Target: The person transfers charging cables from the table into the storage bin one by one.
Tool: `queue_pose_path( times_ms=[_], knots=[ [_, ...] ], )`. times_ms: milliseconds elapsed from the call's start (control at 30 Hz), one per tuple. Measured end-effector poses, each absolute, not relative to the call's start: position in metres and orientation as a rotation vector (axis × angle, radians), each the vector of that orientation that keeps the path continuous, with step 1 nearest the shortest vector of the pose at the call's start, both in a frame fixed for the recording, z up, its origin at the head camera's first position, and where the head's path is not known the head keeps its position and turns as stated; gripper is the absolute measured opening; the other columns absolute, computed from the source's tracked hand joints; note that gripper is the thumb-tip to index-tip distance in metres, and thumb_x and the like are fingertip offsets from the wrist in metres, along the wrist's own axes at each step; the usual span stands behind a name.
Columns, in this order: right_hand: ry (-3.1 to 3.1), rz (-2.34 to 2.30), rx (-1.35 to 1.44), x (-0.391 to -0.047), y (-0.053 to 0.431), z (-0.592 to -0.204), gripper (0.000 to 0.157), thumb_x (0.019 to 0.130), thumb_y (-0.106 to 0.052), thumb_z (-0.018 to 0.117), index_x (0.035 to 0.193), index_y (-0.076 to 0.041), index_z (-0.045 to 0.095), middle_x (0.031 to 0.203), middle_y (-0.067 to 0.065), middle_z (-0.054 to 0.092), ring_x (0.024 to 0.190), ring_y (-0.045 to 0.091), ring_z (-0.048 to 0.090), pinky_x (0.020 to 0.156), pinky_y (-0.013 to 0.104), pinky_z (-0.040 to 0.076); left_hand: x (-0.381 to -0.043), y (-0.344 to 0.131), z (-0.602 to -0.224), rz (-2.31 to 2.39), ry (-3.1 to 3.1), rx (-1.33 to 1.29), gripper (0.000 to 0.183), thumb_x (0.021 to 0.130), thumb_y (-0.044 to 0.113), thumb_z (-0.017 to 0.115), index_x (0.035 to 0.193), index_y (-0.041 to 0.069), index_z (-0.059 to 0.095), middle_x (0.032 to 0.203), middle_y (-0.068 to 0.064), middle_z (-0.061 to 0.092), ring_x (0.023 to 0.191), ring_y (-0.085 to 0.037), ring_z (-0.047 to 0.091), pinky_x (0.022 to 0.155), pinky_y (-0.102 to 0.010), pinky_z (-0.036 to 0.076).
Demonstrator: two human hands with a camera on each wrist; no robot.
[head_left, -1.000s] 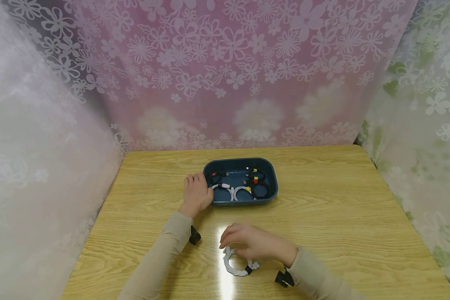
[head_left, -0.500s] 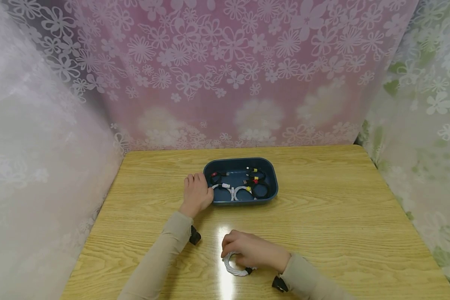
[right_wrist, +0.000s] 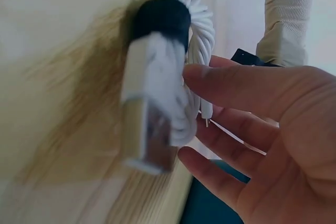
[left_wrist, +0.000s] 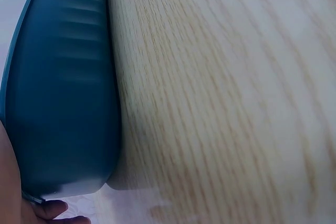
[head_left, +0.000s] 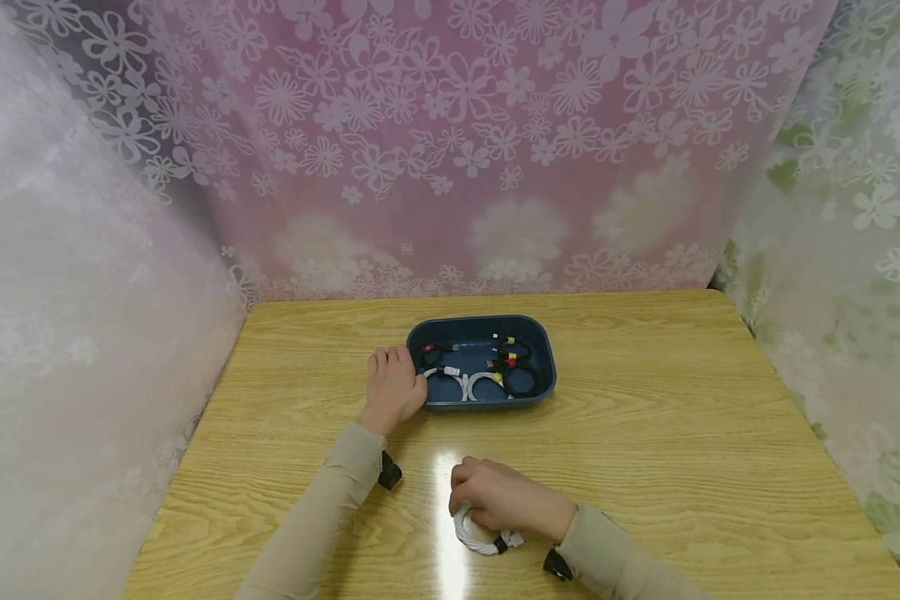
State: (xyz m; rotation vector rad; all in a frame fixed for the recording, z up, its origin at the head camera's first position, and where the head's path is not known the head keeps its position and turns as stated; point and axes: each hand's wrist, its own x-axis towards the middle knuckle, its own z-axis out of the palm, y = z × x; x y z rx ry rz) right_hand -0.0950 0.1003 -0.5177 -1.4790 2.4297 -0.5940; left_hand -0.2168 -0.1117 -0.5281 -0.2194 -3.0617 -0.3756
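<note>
A coiled white USB cable (head_left: 474,543), bound by a black strap (right_wrist: 161,20), is pinched between the thumb and fingers of my right hand (head_left: 508,497) at the table's front middle. In the right wrist view its metal USB plug (right_wrist: 149,132) points toward the camera, and a thin second connector (right_wrist: 206,109) shows beside the fingers. My left hand (head_left: 393,387) grips the left end of a dark blue box (head_left: 487,407); its fingers curl at that end in the left wrist view.
Inside the box lie several bundled cables: white coils (head_left: 444,385) at the near side, black ones (head_left: 523,382) at the right, and a red-tied one (head_left: 429,350) at the back left. Floral curtains (head_left: 457,167) stand behind and beside the wooden table (head_left: 645,433).
My right hand has come down onto the white cable coil and pinched it, and the coil has shifted slightly right. The left hand and the box have stayed put.
</note>
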Motion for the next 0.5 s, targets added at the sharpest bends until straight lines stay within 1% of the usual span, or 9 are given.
queue_pose_path(
  times_ms=[200,400,500],
  knots=[
    [2.474,-0.578,-1.456,-0.0983,0.105,-0.5243,0.03,0.075,0.002,0.076,0.094,-0.022,0.076,0.091,-0.01,0.059,0.086,0.005,0.051,0.075,0.019,0.044,-0.2168,-0.112,-0.5274,-0.377,-3.063,-0.225,0.031,0.093,0.022,0.041,0.113,-0.002,0.047,0.111,-0.02,0.05,0.107,-0.038,0.038,0.101,-0.049,0.027],
    [2.485,-0.61,-1.479,-0.1013,0.1071,-0.5242,0.026,0.077,0.0,0.076,0.091,-0.021,0.075,0.088,-0.009,0.06,0.083,0.004,0.052,0.075,0.02,0.045,-0.2162,-0.1118,-0.5257,-0.378,-3.067,-0.228,0.031,0.094,0.021,0.043,0.114,-0.002,0.047,0.111,-0.02,0.05,0.107,-0.039,0.038,0.101,-0.049,0.027],
    [2.501,-0.597,-1.466,-0.1023,0.1076,-0.5249,0.025,0.077,-0.002,0.077,0.09,-0.022,0.075,0.087,-0.01,0.06,0.081,0.004,0.053,0.074,0.021,0.045,-0.2158,-0.1118,-0.525,-0.379,-3.072,-0.232,0.031,0.095,0.021,0.043,0.114,-0.002,0.047,0.112,-0.02,0.05,0.108,-0.039,0.039,0.102,-0.05,0.027]
  ],
)
